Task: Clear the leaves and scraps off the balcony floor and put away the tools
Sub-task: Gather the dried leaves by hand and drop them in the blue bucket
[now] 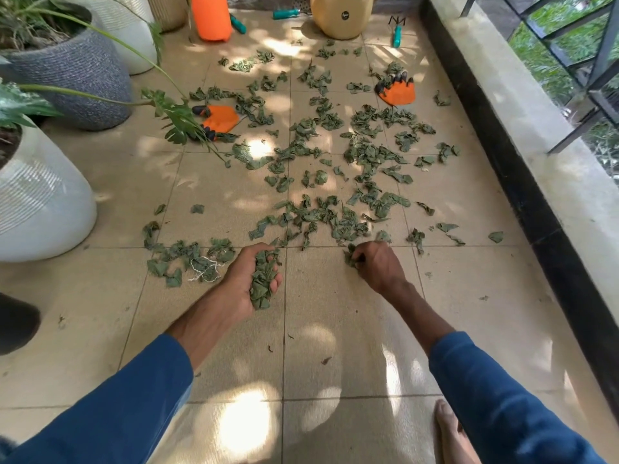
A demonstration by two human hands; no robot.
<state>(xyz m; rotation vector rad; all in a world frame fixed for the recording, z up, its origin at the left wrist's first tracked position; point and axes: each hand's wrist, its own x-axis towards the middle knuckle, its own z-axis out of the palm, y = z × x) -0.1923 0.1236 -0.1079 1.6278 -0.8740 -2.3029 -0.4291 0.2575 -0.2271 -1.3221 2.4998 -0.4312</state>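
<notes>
Leaves (335,155): green, crumpled, scattered over the middle and far part of the tiled balcony floor (318,329), thickest from just beyond the hands out toward the far wall.

Left hand (254,279): palm up, just above the floor, fingers (275,282) curled round a full bunch of leaves.

Right hand (375,266): knuckles up, low at the near edge of the litter, fingers drawn together and clamped on a few leaves; fingertips hidden under the hand.

White string scrap (206,267): tangled among leaves just left of the left hand.

Orange glove (221,118): flat on the floor near the grey woven pot (77,72), partly under a plant leaf.

Second orange glove (398,92): far right, among leaves.

Teal-handled tool (286,13) and second teal-handled tool (237,23): far end, between orange container (212,16) and beige container (340,16).

Claw cultivator (397,35): teal handle, right of the beige container.

White ribbed pot (40,202): near left.
</notes>
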